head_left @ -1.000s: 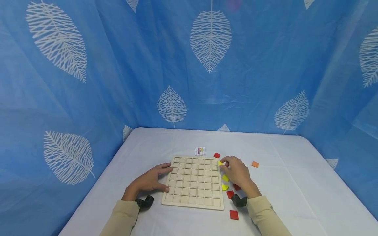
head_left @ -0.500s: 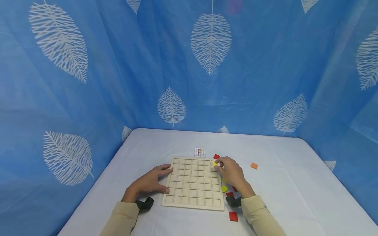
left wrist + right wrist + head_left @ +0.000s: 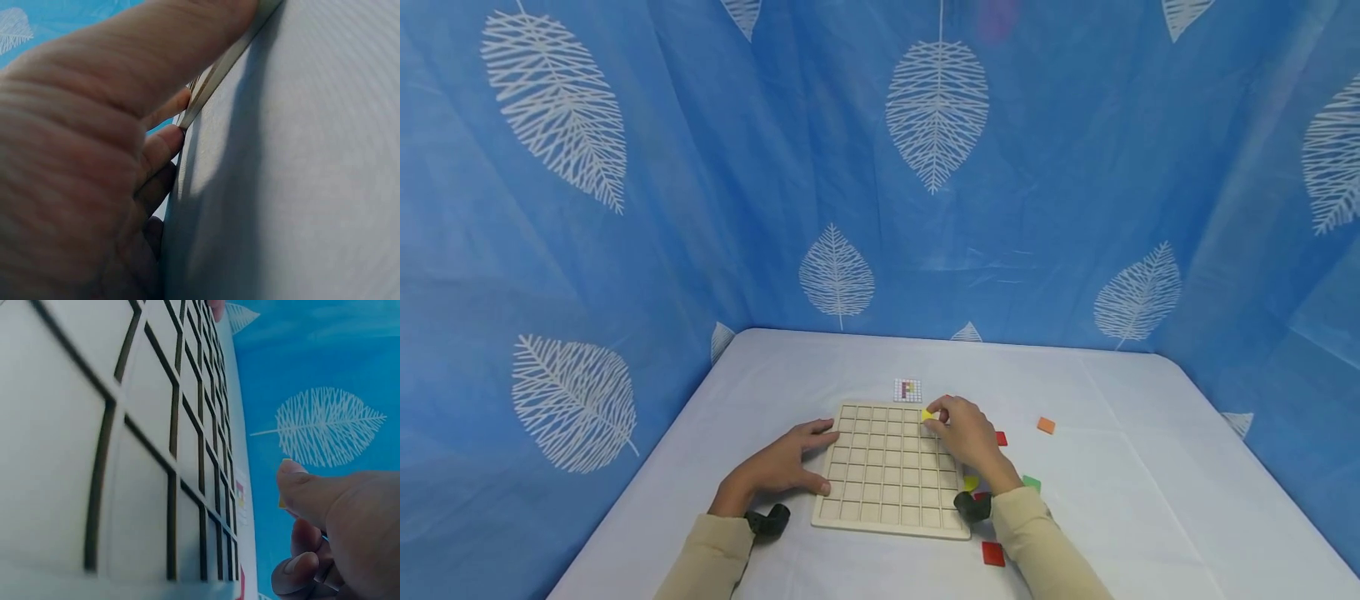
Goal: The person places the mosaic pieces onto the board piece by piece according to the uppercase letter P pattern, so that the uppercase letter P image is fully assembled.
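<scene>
A pale wooden grid board (image 3: pixel 882 475) lies on the table with its square cells bare. My left hand (image 3: pixel 781 461) rests at its left edge, fingers spread and thumb lower down; the left wrist view shows thumb and fingertips against the board's rim. Over the top right cells, my right hand (image 3: pixel 966 432) pinches a yellow tile (image 3: pixel 927 414) between thumb and fingers. Only a sliver of that tile (image 3: pixel 282 502) shows past the thumb in the right wrist view, above the board's surface. Behind the board lies a small card (image 3: pixel 907 390) printed with a coloured grid pattern.
Right of the board lie a yellow tile (image 3: pixel 972 483), a red tile (image 3: pixel 993 554), another red tile (image 3: pixel 1001 437), a green tile (image 3: pixel 1032 482) and an orange tile (image 3: pixel 1046 426). My right forearm partly covers this area. A blue leaf-patterned curtain (image 3: pixel 880 275) stands behind the table.
My right hand has carried the yellow tile leftward from the board's right edge to over its top rows. A green tile has come into view beside the right arm. My left hand stays put.
</scene>
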The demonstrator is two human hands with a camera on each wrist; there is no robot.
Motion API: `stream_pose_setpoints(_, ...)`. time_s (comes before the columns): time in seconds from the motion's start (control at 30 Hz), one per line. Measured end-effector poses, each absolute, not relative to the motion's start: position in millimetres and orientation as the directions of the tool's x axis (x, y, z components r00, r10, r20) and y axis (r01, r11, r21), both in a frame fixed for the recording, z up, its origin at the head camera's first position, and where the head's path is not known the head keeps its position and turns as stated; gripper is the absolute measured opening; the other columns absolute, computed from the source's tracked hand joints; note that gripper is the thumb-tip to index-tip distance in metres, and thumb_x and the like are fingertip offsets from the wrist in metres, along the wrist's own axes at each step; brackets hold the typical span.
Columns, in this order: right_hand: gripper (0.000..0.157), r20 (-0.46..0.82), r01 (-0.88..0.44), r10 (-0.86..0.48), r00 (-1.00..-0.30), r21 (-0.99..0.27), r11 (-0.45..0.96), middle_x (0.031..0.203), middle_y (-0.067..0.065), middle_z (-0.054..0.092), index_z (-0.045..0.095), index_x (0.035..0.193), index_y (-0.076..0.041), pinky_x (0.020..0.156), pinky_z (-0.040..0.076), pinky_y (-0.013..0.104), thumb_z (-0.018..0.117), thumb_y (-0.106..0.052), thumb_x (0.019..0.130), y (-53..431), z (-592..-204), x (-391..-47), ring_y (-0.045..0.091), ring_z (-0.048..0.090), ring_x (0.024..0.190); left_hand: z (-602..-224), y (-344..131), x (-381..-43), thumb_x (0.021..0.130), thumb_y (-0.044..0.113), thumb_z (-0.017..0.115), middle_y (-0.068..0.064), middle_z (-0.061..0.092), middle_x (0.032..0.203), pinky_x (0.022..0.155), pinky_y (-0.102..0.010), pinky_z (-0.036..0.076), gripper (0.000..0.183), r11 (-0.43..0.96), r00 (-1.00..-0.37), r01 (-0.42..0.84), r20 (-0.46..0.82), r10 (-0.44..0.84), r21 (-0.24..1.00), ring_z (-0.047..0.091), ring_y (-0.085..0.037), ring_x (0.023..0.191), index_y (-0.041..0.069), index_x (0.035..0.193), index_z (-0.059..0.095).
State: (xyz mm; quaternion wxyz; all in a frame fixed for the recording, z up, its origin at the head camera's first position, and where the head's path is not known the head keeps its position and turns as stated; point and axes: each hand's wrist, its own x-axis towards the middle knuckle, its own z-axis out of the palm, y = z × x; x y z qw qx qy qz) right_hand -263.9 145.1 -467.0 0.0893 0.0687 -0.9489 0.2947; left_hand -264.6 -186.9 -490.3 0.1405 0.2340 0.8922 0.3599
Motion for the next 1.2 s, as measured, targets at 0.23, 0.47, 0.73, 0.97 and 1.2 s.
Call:
stream_pose_setpoints(0.23,0.019,0.180,-0.172,-0.080,-0.980,-0.576,0.799,0.081,-0.005,0.058,0.074,0.105,-0.017,0.051,0.036,0.029,0.077,-0.027,0.089,134,-474,-268,0.013,0.046,0.062,-490,-187,-265,0.067,0.042,0.092,-0.007,0.029,0.165,0.119,-0.063,0.022,0.097,0.633,-0.853,0.316,-0.081,0.516,0.707,0.019,-0.040,0.154,0.016,0.150,0.049)
stream_pose_setpoints(0.47,0.019,0.169,-0.186,-0.103,-0.980,-0.610,0.770,0.085,-0.004,0.063,0.074,0.104,-0.016,0.057,0.042,0.029,0.077,-0.027,0.089,126,-479,-270,0.012,0.052,0.069,-490,-187,-264,0.067,0.042,0.092,-0.007,0.029,0.165,0.119,-0.064,0.022,0.097,0.628,-0.853,0.318,-0.076,0.517,0.710,0.018,-0.040,0.154,0.015,0.150,0.049)
stream_pose_setpoints(0.73,0.018,0.170,-0.169,-0.085,-0.982,-0.579,0.797,0.082,-0.005,0.064,0.075,0.101,-0.017,0.058,0.043,0.029,0.080,-0.027,0.086,123,-478,-270,0.011,0.055,0.070,-491,-187,-265,0.067,0.042,0.092,-0.007,0.029,0.165,0.120,-0.063,0.022,0.098,0.621,-0.852,0.323,-0.066,0.519,0.714,0.019,-0.040,0.154,0.015,0.150,0.048)
stream_pose_setpoints(0.97,0.018,0.156,-0.174,-0.102,-0.982,-0.572,0.801,0.080,-0.005,0.064,0.075,0.101,-0.016,0.057,0.043,0.028,0.080,-0.026,0.086,123,-478,-270,0.011,0.054,0.069,-490,-185,-266,0.067,0.043,0.091,-0.006,0.029,0.165,0.119,-0.063,0.024,0.098,0.636,-0.855,0.316,-0.079,0.513,0.704,0.020,-0.040,0.153,0.016,0.150,0.048)
stream_pose_setpoints(1.2,0.018,0.162,-0.185,-0.112,-0.980,-0.567,0.803,0.079,-0.005,0.062,0.075,0.100,-0.016,0.054,0.042,0.029,0.081,-0.025,0.085,120,-481,-270,0.011,0.052,0.066,-489,-187,-263,0.068,0.044,0.091,-0.008,0.029,0.164,0.118,-0.064,0.024,0.098,0.642,-0.851,0.315,-0.091,0.517,0.699,0.020,-0.041,0.153,0.016,0.151,0.047)
